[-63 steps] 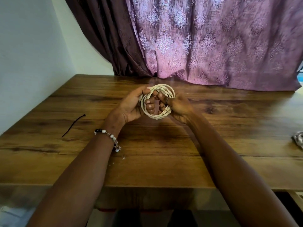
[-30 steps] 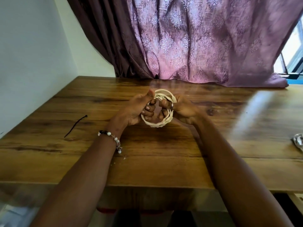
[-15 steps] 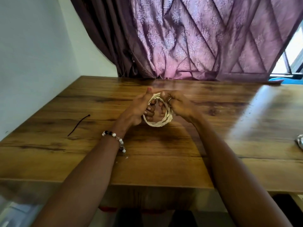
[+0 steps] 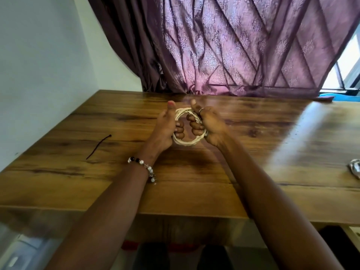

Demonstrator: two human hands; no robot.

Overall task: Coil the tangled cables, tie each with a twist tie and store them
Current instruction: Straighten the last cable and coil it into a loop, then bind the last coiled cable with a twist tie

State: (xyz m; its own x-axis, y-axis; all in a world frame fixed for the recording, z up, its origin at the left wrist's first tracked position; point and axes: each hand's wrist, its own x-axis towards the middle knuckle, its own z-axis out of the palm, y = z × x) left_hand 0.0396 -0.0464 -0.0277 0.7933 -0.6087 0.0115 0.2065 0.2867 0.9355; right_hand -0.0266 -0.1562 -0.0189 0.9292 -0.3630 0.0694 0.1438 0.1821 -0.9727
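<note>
A cream-white cable wound into a small round coil (image 4: pixel 188 142) is held upright just above the wooden table (image 4: pixel 194 182), near its middle. My left hand (image 4: pixel 165 129) grips the coil's left side, fingers curled through the ring, thumb pointing up. My right hand (image 4: pixel 209 126) grips the right side the same way, a ring on one finger. A dark twist tie (image 4: pixel 98 146) lies loose on the table to the left, well apart from both hands.
At the table's right edge lies a pale bundled cable (image 4: pixel 355 169), partly cut off by the frame. A purple curtain (image 4: pixel 224 45) hangs behind the far edge. A white wall (image 4: pixel 39 65) runs along the left side.
Both thumbs have lifted off the coil and now point upward. The coil has stayed between my hands. The view has tilted, and the curtain has swung to uncover the window at the right.
</note>
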